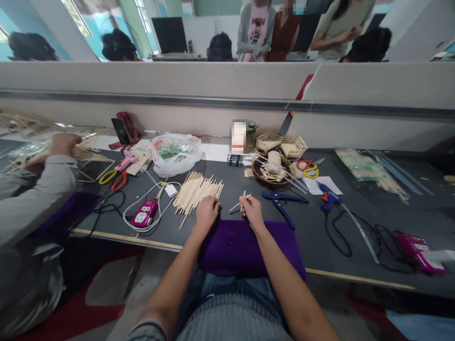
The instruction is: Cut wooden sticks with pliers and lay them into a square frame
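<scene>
My left hand [207, 211] rests knuckles-up on the dark table [313, 237], fingers curled at the near end of a pile of thin wooden sticks [196, 188]. What it grips is hidden. My right hand [251, 210] pinches a few short wooden sticks [241, 201] that cross above its fingers. A purple cloth [245, 248] lies under both wrists at the table's front edge. Blue pliers [282, 201] lie just right of my right hand.
A woven tray [259, 173] with stick pieces, small stick baskets [280, 143], scissors [307, 168], a blue glue gun [329, 199] with cable, a pink power strip [144, 214], a plastic bag [176, 152]. A co-worker's hand [64, 143] at left handles sticks. People stand beyond the partition.
</scene>
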Demonstrator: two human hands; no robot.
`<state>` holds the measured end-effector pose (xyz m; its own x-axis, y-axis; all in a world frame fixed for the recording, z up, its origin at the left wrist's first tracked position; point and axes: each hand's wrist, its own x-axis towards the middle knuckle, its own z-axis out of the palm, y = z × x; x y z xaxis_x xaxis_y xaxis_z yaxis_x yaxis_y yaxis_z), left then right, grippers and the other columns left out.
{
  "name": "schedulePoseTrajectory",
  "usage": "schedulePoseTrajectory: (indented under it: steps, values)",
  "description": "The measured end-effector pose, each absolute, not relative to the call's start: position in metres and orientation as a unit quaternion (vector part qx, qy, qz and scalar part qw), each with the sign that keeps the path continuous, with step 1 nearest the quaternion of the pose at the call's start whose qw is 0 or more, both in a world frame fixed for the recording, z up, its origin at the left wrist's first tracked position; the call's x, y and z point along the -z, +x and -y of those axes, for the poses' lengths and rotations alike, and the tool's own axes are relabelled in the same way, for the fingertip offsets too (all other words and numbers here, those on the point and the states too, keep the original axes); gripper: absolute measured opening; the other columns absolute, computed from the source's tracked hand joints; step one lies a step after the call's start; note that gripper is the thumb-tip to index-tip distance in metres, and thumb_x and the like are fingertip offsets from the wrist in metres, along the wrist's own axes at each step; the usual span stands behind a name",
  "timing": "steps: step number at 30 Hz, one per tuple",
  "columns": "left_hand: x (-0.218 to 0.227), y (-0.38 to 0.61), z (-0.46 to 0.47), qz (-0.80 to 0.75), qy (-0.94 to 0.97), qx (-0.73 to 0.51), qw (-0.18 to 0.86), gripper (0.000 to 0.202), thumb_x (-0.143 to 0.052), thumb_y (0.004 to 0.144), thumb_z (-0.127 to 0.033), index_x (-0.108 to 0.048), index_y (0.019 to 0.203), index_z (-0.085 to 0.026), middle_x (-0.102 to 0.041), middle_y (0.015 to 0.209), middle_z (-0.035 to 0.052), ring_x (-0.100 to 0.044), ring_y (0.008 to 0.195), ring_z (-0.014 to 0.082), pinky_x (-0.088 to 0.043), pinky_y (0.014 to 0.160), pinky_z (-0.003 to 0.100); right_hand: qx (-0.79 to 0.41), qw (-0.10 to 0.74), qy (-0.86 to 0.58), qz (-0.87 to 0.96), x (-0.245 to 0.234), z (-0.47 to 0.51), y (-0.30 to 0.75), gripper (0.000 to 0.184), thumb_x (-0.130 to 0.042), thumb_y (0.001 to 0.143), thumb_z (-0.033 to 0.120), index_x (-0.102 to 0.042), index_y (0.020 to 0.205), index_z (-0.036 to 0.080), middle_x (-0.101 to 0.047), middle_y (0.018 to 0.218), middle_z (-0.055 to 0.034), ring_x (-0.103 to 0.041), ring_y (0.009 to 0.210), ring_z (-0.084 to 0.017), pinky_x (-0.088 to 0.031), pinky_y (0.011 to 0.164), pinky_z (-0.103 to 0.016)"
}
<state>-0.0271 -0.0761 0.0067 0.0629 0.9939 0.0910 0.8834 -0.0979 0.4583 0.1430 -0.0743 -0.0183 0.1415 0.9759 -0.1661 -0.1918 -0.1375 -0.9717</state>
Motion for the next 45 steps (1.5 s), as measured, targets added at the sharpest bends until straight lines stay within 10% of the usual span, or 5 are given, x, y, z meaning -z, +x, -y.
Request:
schedulePoseTrajectory:
  steps: [14, 24, 29, 37, 45]
  values:
    - [-0.020, -0.037, 0.047, -0.700, 0.709, -0.042, 0.072, 0.030, -0.043, 0.086, -0.021, -0.071, 0.085, -0.012, -0.067, 0.094, 0.0163, -0.061, 0.094, 0.0263, -0.043, 0.069, 0.030, -0.585, 0.558, -0.506, 0.303, 0.022, 0.074, 0.151, 0.038, -0.069, 0.065, 0.053, -0.052, 0.068, 0.019, -0.043, 0.041, 0.0103, -0.031, 0.033, -0.003, -0.026, 0.031, -0.015]
    - [-0.012, -0.031, 0.055, -0.634, 0.582, -0.285, 0.421, 0.024, -0.056, 0.073, -0.034, -0.070, 0.073, -0.014, -0.067, 0.064, 0.0015, -0.056, 0.057, 0.0128, -0.040, 0.054, 0.022, -0.598, 0.450, -0.535, 0.391, 0.009, 0.070, 0.171, 0.039, -0.062, 0.068, 0.056, -0.054, 0.071, 0.018, -0.048, 0.047, 0.0078, -0.035, 0.034, -0.004, -0.025, 0.032, -0.016]
    - [-0.009, 0.011, 0.069, -0.654, 0.691, -0.131, 0.280, 0.021, -0.053, 0.079, -0.030, -0.068, 0.071, -0.017, -0.070, 0.073, 0.0050, -0.062, 0.069, 0.0176, -0.039, 0.060, 0.026, -0.551, 0.407, -0.583, 0.437, 0.013, 0.055, 0.187, 0.028, -0.063, 0.067, 0.045, -0.053, 0.066, 0.019, -0.045, 0.040, 0.0087, -0.035, 0.031, -0.006, -0.025, 0.033, -0.018]
    - [-0.010, 0.025, 0.073, -0.626, 0.744, -0.067, 0.225, 0.015, -0.054, 0.084, -0.029, -0.064, 0.079, -0.020, -0.069, 0.087, 0.0059, -0.062, 0.084, 0.0202, -0.040, 0.068, 0.028, -0.392, 0.373, -0.666, 0.513, 0.024, 0.052, 0.203, 0.063, -0.064, 0.071, 0.035, -0.050, 0.127, 0.010, -0.056, 0.052, 0.0075, -0.054, 0.049, -0.014, -0.040, 0.051, -0.023]
    - [-0.009, 0.026, 0.067, -0.577, 0.767, -0.127, 0.251, 0.014, -0.055, 0.087, -0.025, -0.064, 0.096, -0.021, -0.065, 0.093, 0.0050, -0.060, 0.089, 0.0191, -0.042, 0.076, 0.028, -0.273, 0.274, -0.681, 0.621, 0.008, 0.068, 0.189, 0.013, -0.057, 0.083, 0.033, -0.065, 0.081, 0.022, -0.062, 0.070, -0.0003, -0.056, 0.065, -0.016, -0.035, 0.059, -0.025]
